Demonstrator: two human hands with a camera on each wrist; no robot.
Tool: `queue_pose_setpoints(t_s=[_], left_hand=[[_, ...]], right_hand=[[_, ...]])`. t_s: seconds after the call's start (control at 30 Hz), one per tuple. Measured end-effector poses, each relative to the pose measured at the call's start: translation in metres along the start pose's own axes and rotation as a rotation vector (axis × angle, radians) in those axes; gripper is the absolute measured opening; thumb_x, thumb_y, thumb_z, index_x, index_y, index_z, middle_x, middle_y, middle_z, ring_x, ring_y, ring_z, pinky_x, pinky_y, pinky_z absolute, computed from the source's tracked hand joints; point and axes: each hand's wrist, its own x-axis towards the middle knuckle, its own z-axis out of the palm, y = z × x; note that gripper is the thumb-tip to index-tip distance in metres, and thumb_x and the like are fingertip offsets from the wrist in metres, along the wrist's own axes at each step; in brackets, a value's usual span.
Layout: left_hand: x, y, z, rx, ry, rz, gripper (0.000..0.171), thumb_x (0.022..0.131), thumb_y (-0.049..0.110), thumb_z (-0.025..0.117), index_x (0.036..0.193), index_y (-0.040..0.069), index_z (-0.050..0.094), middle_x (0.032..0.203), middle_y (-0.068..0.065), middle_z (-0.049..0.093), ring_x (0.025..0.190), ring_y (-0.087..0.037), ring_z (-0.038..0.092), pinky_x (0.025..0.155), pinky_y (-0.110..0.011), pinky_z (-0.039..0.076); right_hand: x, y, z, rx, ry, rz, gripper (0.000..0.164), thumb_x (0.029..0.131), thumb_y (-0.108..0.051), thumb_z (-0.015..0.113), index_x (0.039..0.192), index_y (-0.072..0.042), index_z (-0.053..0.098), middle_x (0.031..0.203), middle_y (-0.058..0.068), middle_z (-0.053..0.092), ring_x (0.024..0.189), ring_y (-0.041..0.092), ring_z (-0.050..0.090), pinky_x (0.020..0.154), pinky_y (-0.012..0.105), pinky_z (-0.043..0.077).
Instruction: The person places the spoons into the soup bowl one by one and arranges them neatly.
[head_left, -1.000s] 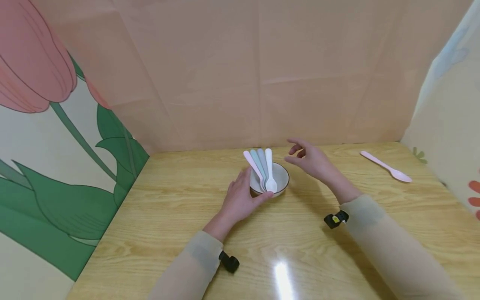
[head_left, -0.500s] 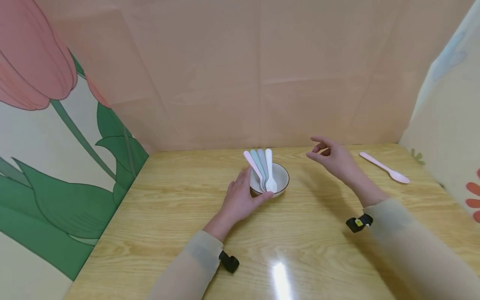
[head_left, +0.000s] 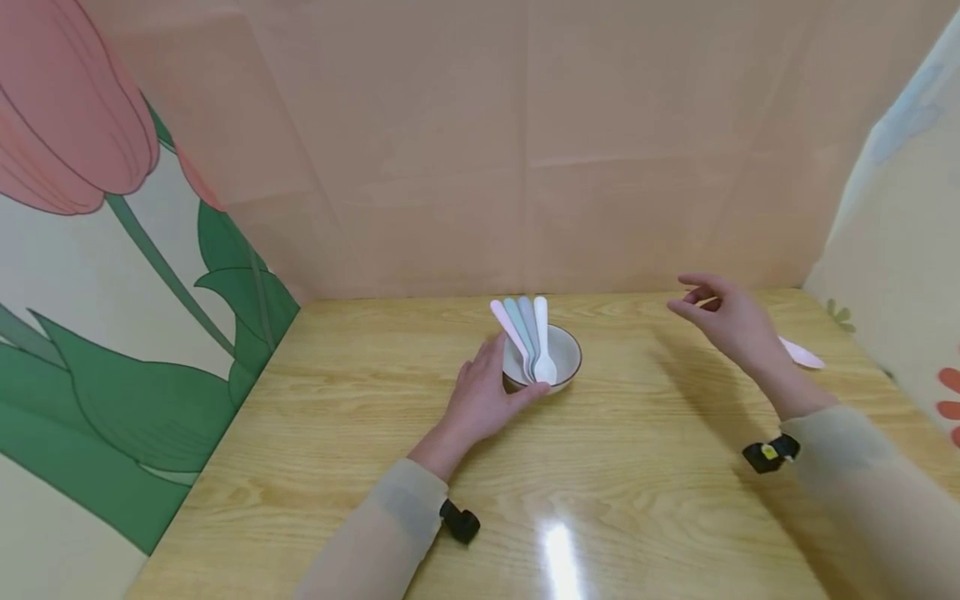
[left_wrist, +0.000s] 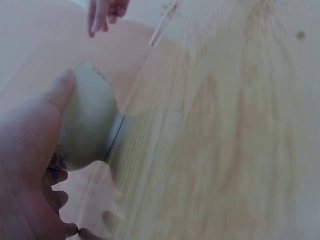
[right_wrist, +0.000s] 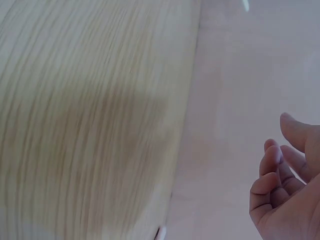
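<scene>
My left hand (head_left: 480, 392) grips a small white bowl (head_left: 567, 354) with a dark rim, thumb at the near side and fingers round the left. In the bowl stand a pink spoon (head_left: 507, 322), a green spoon (head_left: 515, 312), a blue-grey spoon (head_left: 527, 312) and a white spoon (head_left: 543, 358), handles leaning on the far rim. From the left wrist the bowl (left_wrist: 90, 115) shows its outer wall. My right hand (head_left: 727, 321) hovers above the table at right, holding nothing, fingers loosely bent (right_wrist: 285, 180). Behind it, another pink spoon (head_left: 802, 354) lies on the table, its handle mostly hidden.
The wooden table (head_left: 637, 500) ends at a peach-coloured backdrop (head_left: 525, 167) just beyond the bowl. A panel with painted leaves (head_left: 127, 417) stands along the left, and a pale panel (head_left: 907, 250) along the right.
My right hand has moved away from the bowl to the right, to over the lone pink spoon's handle, which it now covers from view. The left hand and the bowl have stayed put.
</scene>
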Motion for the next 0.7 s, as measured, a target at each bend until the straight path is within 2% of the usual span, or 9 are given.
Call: queue_pose_setpoints(t_s=[0.2,0.3,0.57,0.7], left_hand=[[0.000,-0.001,0.001,0.014,-0.002,0.005,0.111,0.082,0.082,0.054,0.164,0.022,0.009,0.165,0.000,0.025,0.149,-0.023,0.027,0.115,-0.057,0.023],[0.000,-0.001,0.001,0.006,-0.006,-0.002,0.111,0.082,0.082,0.054,0.164,0.022,0.008,0.165,0.000,0.025,0.150,-0.025,0.025,0.116,-0.058,0.022],[0.000,-0.003,0.003,0.006,-0.006,-0.008,0.113,0.081,0.084,0.052,0.164,0.023,0.006,0.165,-0.003,0.023,0.150,-0.030,0.023,0.116,-0.060,0.020],[0.000,-0.001,0.003,0.002,-0.006,-0.009,0.113,0.082,0.084,0.053,0.164,0.023,0.007,0.165,-0.003,0.024,0.150,-0.030,0.023,0.116,-0.060,0.020]], right_hand=[[0.000,0.020,-0.012,-0.020,0.005,0.004,0.065,0.096,-0.052,0.064,0.147,-0.014,0.052,0.114,0.009,0.064,0.099,0.027,0.061,0.063,0.026,0.047],[0.000,0.030,-0.017,-0.034,0.015,0.004,0.064,0.096,-0.049,0.065,0.146,-0.011,0.053,0.113,0.012,0.064,0.096,0.027,0.061,0.061,0.024,0.048],[-0.003,0.059,-0.031,-0.042,0.045,0.035,0.065,0.096,-0.049,0.065,0.145,-0.008,0.053,0.113,0.016,0.064,0.080,-0.007,0.052,0.058,0.023,0.048],[-0.005,0.070,-0.036,-0.055,0.038,0.056,0.072,0.095,-0.054,0.064,0.148,-0.008,0.050,0.116,0.016,0.064,0.078,-0.011,0.049,0.058,0.024,0.048]])
